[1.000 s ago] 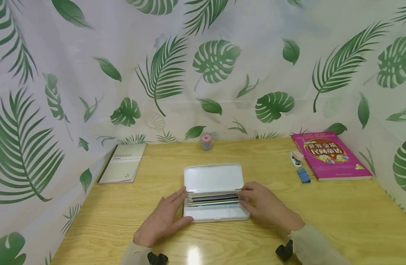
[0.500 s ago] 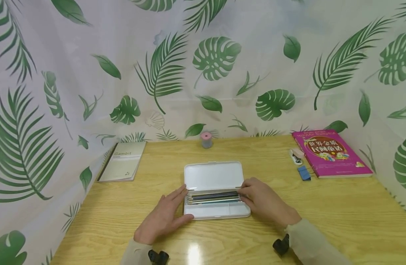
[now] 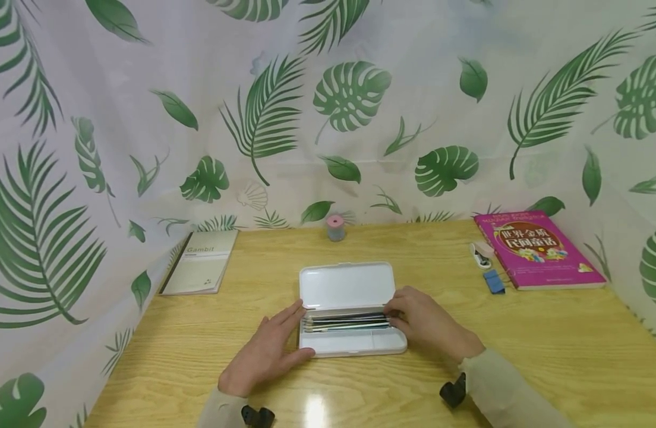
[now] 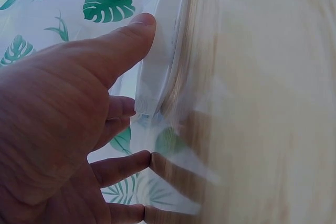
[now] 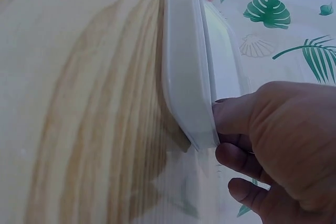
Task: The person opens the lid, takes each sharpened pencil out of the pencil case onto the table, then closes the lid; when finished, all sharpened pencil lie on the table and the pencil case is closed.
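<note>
An open white pencil case (image 3: 333, 343) lies on the wooden table, its lid (image 3: 346, 285) tipped back. Several pencils (image 3: 346, 322) lie side by side in the rear compartment, points to the left; the front compartments hold nothing. My left hand (image 3: 269, 353) rests on the case's left end with extended fingers, thumb at the near corner and index finger by the hinge. At the right end, my right hand (image 3: 426, 324) pinches the case's rim between thumb and curled fingers, close to the blunt ends of the pencils. In the right wrist view the thumb (image 5: 233, 115) reaches over the case wall.
A notebook (image 3: 199, 264) lies at the back left. Behind the case stands a small pink-topped container (image 3: 336, 227). On the right are a pink book (image 3: 539, 249), a small white-and-pink item (image 3: 481, 255) and a blue item (image 3: 494, 282). A leaf-patterned cloth (image 3: 349, 137) hangs behind the table.
My right hand's fingers have drawn closer together at the case's right end, and its wrist has shifted slightly left. The left hand keeps its place; the pencils have hardly moved.
</note>
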`<act>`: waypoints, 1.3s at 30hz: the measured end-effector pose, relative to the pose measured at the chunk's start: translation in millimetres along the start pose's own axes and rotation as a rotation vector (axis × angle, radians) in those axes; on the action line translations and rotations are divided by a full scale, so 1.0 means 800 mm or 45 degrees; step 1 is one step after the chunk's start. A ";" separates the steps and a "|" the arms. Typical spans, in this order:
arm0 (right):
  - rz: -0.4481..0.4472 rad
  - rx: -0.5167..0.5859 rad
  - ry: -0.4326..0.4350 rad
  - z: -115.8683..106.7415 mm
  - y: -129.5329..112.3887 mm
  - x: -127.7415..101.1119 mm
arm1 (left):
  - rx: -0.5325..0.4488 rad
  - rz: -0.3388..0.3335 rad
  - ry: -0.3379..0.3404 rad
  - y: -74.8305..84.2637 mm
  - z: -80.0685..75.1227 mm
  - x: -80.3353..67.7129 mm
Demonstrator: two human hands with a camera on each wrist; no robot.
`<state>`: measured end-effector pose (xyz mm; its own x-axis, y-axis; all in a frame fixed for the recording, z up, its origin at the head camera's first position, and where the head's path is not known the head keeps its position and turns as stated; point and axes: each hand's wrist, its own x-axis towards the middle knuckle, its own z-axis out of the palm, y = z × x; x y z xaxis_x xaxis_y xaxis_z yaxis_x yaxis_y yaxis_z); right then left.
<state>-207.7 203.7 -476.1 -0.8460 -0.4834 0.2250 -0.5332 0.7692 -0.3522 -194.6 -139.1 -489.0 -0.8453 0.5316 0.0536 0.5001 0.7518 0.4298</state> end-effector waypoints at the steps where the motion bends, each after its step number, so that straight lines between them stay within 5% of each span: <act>1: 0.005 0.004 -0.005 -0.001 0.000 0.000 | 0.000 0.000 0.003 0.000 0.000 0.000; 21: -0.028 0.024 -0.018 0.000 0.009 -0.001 | 0.015 -0.009 -0.010 0.000 0.001 0.002; 28: 0.139 0.311 -0.058 -0.005 0.019 -0.006 | -0.002 -0.017 0.004 0.002 0.000 0.000; 32: 0.139 0.467 -0.026 -0.009 0.027 -0.011 | -0.006 -0.020 0.007 0.002 0.000 0.000; 39: 0.165 0.551 0.039 -0.008 0.039 -0.019 | -0.007 -0.017 0.001 0.002 0.000 -0.001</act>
<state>-211.2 237.8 -484.6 -0.9088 -0.3772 0.1783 -0.3805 0.5737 -0.7253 -193.5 -138.2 -488.4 -0.8521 0.5211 0.0484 0.4875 0.7569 0.4353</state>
